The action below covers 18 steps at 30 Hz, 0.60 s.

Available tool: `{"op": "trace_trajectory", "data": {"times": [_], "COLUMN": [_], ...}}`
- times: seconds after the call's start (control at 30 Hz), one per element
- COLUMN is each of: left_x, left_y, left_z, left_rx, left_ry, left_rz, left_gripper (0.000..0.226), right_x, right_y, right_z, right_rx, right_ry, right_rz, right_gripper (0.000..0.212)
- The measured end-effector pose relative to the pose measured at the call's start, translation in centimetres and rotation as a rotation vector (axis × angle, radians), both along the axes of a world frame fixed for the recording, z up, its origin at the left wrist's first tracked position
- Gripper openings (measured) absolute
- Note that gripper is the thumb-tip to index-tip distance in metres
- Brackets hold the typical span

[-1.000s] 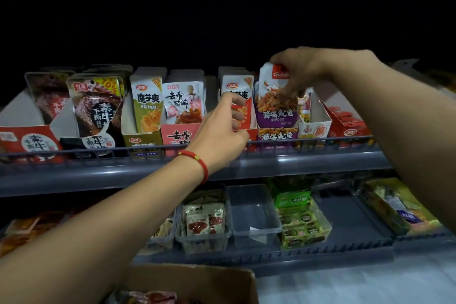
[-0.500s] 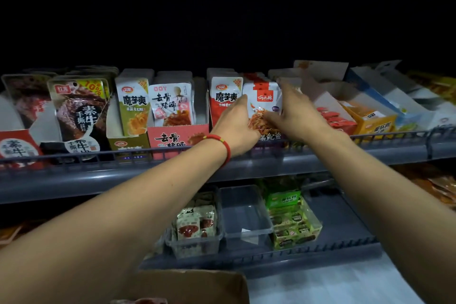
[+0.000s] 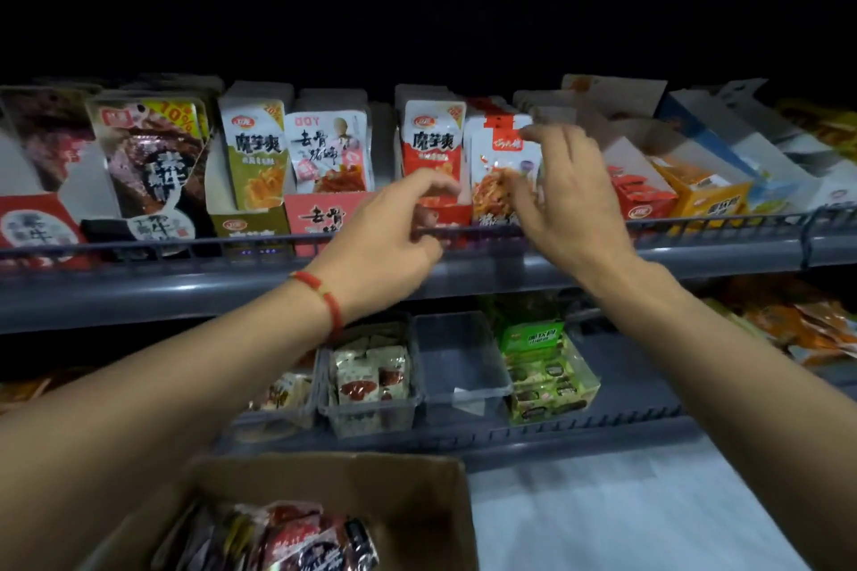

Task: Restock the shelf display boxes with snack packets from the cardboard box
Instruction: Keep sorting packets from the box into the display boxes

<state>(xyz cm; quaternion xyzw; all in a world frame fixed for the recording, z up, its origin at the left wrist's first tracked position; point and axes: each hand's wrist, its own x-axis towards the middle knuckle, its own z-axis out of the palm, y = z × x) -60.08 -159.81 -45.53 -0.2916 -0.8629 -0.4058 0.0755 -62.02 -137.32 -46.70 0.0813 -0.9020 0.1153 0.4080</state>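
My left hand [image 3: 394,232] and right hand [image 3: 563,199] hover unclenched, holding nothing, flanking the white snack packet [image 3: 503,172]; the shelf rail [image 3: 695,225] crosses before them, cardboard box [image 3: 417,491] below.

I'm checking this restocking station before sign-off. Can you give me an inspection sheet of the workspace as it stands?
Surface: grey upper shelf with a rail; a lower shelf beneath.
Job's things: white-and-red packet upright in its display box; cardboard box below, packets inside.
Clutter: empty clear bin on the lower shelf, filled bins either side.
Hands: left hand loosely curled, right hand spread open, both beside the packet, holding nothing.
Cables: nothing seen.
Surroundings: dark above the shelves; pale floor at lower right.
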Motion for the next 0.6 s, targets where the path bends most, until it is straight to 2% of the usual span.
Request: {"op": "trace_trajectory", "data": {"times": [0.1,0.17,0.27,0.33,0.37,0.43,0.47,0.5,0.53,0.6], "left_x": [2.6,4.5,7.2,8.6,9.2,10.4,10.7,10.8,10.8,11.4], "left_y": [-5.6,-9.5,-14.4,-16.8,-18.1,-19.6,-20.3,-20.9,-21.0,-22.0], "left_z": [-2.2,-4.4,-8.1,-11.6,-13.8,-16.1,-17.1,-17.5,-17.3,-17.7], "left_rx": [-0.089,-0.285,-0.754,-1.089,-1.198,-1.301,-1.343,-1.369,-1.401,-1.398], "left_ry": [-0.007,-0.093,-0.338,-0.482,-0.556,-0.661,-0.676,-0.678,-0.649,-0.658], "left_rz": [-0.083,-0.193,-0.380,-0.419,-0.416,-0.328,-0.312,-0.343,-0.427,-0.434], "left_gripper": [0.035,0.030,0.035,0.038,0.033,0.009,0.010,0.020,0.026,0.027], "right_x": [4.2,6.8,9.4,10.3,10.6,10.9,11.1,11.3,11.5,11.5], "right_y": [-2.9,-5.9,-11.3,-14.6,-16.1,-18.8,-19.7,-20.5,-21.1,-21.6], "right_z": [-1.1,-3.4,-8.1,-12.0,-14.2,-18.2,-20.1,-21.8,-23.4,-26.5], "right_rx": [0.020,0.023,0.157,0.286,0.366,0.520,0.564,0.592,0.632,0.728], "right_ry": [-0.053,-0.212,-0.653,-0.984,-1.116,-1.285,-1.344,-1.389,-1.416,-1.392], "right_rz": [0.216,0.311,0.323,0.334,0.359,0.433,0.461,0.477,0.477,0.472], "right_gripper": [0.025,0.019,0.024,0.027,0.027,0.032,0.039,0.046,0.054,0.064]}}
